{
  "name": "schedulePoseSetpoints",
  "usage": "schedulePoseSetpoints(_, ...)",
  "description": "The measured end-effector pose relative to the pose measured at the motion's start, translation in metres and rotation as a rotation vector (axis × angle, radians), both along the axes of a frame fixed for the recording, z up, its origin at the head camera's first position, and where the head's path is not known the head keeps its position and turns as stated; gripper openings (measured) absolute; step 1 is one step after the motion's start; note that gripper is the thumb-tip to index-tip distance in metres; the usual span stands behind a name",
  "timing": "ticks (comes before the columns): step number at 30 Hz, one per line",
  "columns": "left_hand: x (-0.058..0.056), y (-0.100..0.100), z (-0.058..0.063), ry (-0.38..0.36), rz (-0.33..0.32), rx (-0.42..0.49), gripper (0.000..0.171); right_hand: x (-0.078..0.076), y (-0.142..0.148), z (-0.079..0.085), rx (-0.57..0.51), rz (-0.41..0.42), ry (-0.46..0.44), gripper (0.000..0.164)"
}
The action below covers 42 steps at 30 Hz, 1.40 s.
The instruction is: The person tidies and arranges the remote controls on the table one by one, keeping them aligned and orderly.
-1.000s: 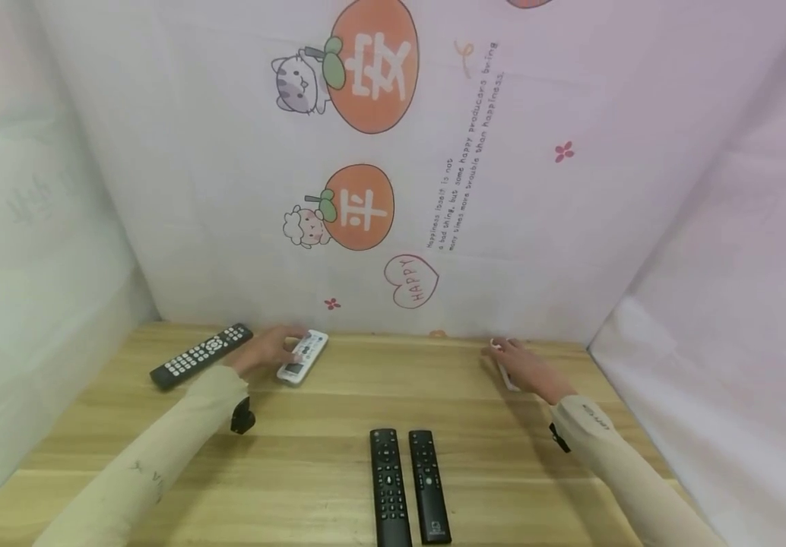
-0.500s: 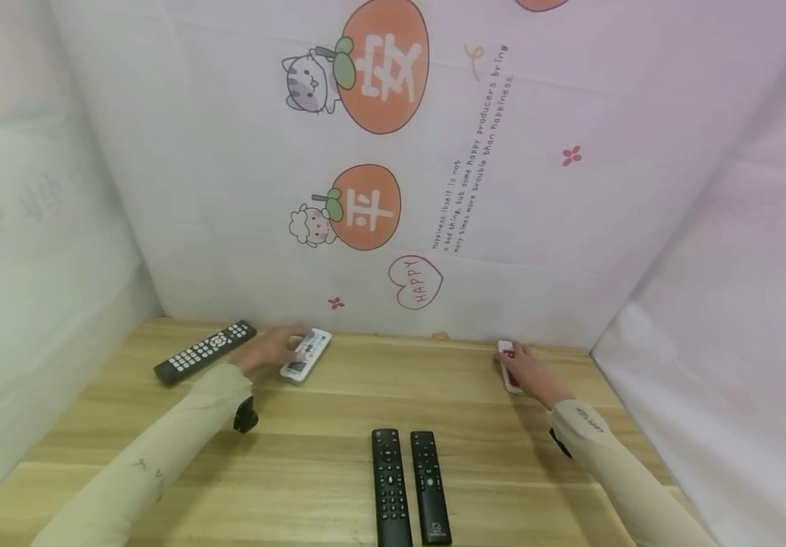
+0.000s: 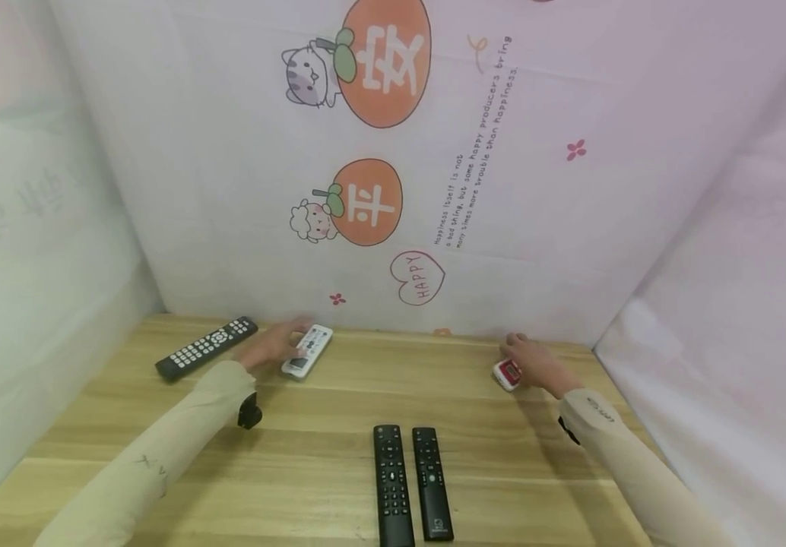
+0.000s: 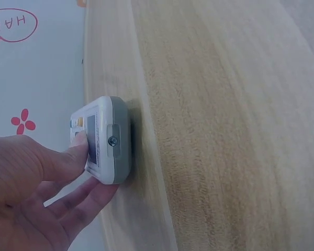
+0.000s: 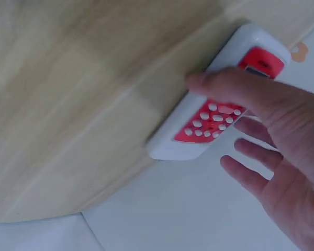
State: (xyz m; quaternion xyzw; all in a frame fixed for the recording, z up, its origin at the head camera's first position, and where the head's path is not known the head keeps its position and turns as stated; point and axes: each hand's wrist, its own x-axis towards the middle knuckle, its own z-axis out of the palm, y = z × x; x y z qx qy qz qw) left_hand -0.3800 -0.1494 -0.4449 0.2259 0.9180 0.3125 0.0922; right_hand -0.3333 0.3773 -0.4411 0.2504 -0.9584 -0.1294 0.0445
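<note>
At the back left of the table, my left hand [image 3: 273,346] grips a white remote control [image 3: 313,346] with a small screen. The left wrist view shows the thumb on its face and the fingers at its side edge; a small screw marks the end of the remote [image 4: 114,140]. Over at the right, my right hand [image 3: 535,365] holds a white remote with a red face [image 3: 508,374]. In the right wrist view the thumb crosses the red-faced remote [image 5: 167,149] to its far edge, and several fingers spread loosely on the other side.
A black remote with white buttons [image 3: 204,349] lies left of my left hand. Two black remotes, a wider one [image 3: 393,486] and a slimmer one [image 3: 432,486], lie side by side at the front of the wooden table [image 3: 297,471]. A printed cloth wall [image 3: 502,289] rises behind.
The red-faced remote has turned under my right hand, its near end now showing left of the hand. My left hand stays on the white remote; the view has shifted slightly.
</note>
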Motion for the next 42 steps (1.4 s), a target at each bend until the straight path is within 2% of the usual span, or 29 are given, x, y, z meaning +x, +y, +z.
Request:
schedulePoseSetpoints(4,-0.002,0.001,0.001,0.006,0.021,-0.028,0.059,-0.002,-0.002,0.008,-0.072,-0.041,-0.115,0.065)
schedulePoseSetpoints(7,-0.002,0.003,0.001,0.015,0.028,-0.052,0.058,-0.001,-0.003,0.010,-0.153,-0.035,-0.152,0.055)
schedulePoseSetpoints(12,-0.002,0.007,0.002,-0.030,0.067,-0.063,0.060,0.003,-0.004,0.009,-0.292,-0.017,-0.230,0.035)
schedulePoseSetpoints(16,-0.001,0.009,0.002,-0.074,0.101,-0.054,0.061,0.005,-0.008,0.008,-0.406,-0.049,-0.264,0.039)
schedulePoseSetpoints(21,-0.004,0.009,0.005,-0.071,0.095,-0.071,0.061,0.002,-0.013,0.018,-0.532,-0.129,-0.332,0.048)
schedulePoseSetpoints(29,-0.009,0.005,0.003,-0.086,0.070,-0.076,0.062,-0.003,-0.018,0.021,-0.684,-0.130,-0.441,0.056)
schedulePoseSetpoints(33,-0.011,0.002,0.006,-0.171,0.096,0.004,0.066,0.003,-0.022,0.021,-0.757,-0.171,-0.500,0.058)
schedulePoseSetpoints(36,-0.013,-0.001,0.008,-0.295,0.181,0.109,0.066,0.007,-0.026,0.021,-0.820,-0.217,-0.554,0.060)
schedulePoseSetpoints(38,-0.015,-0.003,0.009,-0.351,0.220,0.162,0.066,0.009,-0.029,0.019,-0.853,-0.258,-0.580,0.062)
schedulePoseSetpoints(42,-0.016,-0.005,0.010,-0.436,0.256,0.234,0.066,0.015,-0.035,0.017,-0.913,-0.349,-0.641,0.065)
